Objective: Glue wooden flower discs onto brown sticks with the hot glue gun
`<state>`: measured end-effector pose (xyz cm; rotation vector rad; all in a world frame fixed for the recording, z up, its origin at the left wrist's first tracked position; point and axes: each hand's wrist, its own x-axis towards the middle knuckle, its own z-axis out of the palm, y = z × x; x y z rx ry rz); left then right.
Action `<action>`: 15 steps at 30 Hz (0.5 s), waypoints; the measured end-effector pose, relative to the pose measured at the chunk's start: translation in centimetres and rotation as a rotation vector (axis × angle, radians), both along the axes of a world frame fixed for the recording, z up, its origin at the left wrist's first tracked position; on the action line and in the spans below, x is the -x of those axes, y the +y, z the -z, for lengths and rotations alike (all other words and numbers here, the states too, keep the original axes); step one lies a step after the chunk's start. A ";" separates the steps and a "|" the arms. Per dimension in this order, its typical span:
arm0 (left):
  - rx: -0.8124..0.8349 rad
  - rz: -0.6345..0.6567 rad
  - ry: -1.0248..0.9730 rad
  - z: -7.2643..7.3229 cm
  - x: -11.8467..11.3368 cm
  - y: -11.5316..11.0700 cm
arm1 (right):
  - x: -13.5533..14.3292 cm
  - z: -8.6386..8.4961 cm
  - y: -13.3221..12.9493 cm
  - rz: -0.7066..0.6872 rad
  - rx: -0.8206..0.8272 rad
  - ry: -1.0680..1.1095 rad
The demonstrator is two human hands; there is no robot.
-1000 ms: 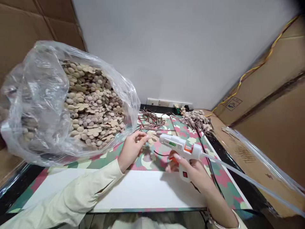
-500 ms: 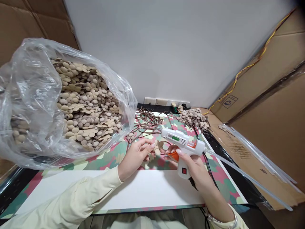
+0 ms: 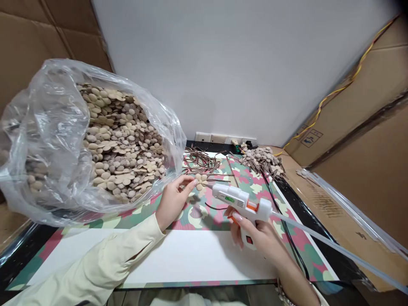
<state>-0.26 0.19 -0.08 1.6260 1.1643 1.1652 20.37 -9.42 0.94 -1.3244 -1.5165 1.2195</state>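
Head cam: L hand (image 3: 174, 202) grip pinches beige flower (image 3: 201, 182) at L edge, over camo sheet (image 3: 197, 216); R hand (image 3: 267, 240) grip wrapped round glue gun (image 3: 234, 195), long axis approx. L-R, nozzle (image 3: 209, 185) at flower's R side, contact unclear.

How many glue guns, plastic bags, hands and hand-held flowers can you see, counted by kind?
Glue gun: 1
Plastic bag: 1
Hands, left hand and right hand: 2
Hand-held flower: 1
Total: 5
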 end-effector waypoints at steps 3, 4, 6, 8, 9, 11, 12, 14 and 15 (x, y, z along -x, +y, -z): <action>0.003 -0.011 0.024 -0.1 -0.1 0.0 | 0.2 0.2 0.0 0.016 -0.005 -0.074; 0.009 -0.010 0.029 -0.1 -0.1 -0.1 | 0.3 0.3 0.1 0.025 -0.011 -0.082; 0.020 -0.011 0.037 -0.2 -0.2 -0.2 | 0.3 0.3 0.1 0.036 -0.017 -0.099; 0.028 -0.011 0.035 -0.2 -0.3 -0.3 | 0.2 0.3 0.1 0.040 -0.023 -0.120; 0.029 -0.010 0.030 -0.2 -0.3 -0.3 | 0.2 0.3 0.2 0.038 -0.026 -0.129; 0.028 -0.007 0.021 -0.2 -0.4 -0.4 | 0.2 0.3 0.2 0.036 -0.033 -0.135; 0.027 -0.007 0.017 -0.2 -0.4 -0.4 | 0.3 0.3 0.2 0.037 -0.035 -0.134; 0.028 -0.009 0.016 -0.2 -0.4 -0.4 | 0.3 0.2 0.2 0.041 -0.032 -0.138; 0.032 -0.009 0.018 -0.2 -0.4 -0.5 | 0.4 0.2 0.2 0.044 -0.030 -0.141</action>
